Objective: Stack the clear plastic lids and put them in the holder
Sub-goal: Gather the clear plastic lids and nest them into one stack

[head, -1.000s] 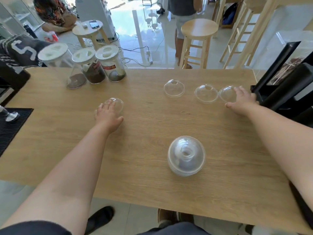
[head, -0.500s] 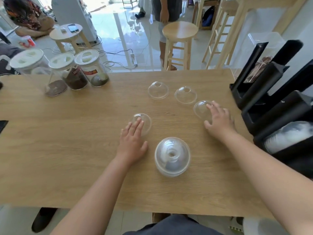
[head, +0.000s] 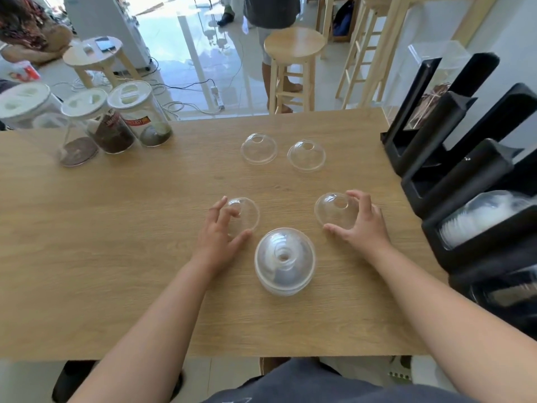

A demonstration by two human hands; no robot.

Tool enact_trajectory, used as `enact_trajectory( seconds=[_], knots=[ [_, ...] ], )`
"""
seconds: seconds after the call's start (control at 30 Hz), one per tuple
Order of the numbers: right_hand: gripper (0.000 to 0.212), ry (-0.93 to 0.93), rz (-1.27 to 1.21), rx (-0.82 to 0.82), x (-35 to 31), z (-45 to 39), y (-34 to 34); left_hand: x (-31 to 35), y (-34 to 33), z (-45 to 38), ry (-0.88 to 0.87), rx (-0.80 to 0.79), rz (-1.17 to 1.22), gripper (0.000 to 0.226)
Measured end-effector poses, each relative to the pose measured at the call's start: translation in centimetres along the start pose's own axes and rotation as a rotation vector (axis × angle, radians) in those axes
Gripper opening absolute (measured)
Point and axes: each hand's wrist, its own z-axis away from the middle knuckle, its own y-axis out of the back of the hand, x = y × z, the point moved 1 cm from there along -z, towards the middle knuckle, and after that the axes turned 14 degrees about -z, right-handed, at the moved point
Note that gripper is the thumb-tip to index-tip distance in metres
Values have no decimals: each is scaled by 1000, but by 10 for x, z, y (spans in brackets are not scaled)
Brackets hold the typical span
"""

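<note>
gripping one clear dome lid each, the hands sit either side of a stack of lids (head: 284,261) on the tabletop (head: 116,242). left hand (head: 219,238) curls its fingers around the left lid (head: 244,213); right hand (head: 363,225) cups the right lid (head: 334,209). two more single lids (head: 258,148) (head: 306,155) rest farther back, just beside each other. black holder (head: 479,228) stands at the right edge, with lids already inside one slot.
</note>
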Motion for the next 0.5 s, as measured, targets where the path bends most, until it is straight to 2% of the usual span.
enact_trajectory(
  seconds=[0.1,0.23,0.37,0.5],
  knots=[
    [84,-25,-10,-18,-3,-5,4,13,10,5,11,124,82,32],
    [81,-60,-160,20,-14,-2,16,41,57,25,-39,255,225,34],
    [82,-38,-322,31,-27,12,25,75,108,53,-242,241,269,36],
    [85,-15,-414,2,-34,31,27,109,111,71,-438,106,240,43]
  ],
)
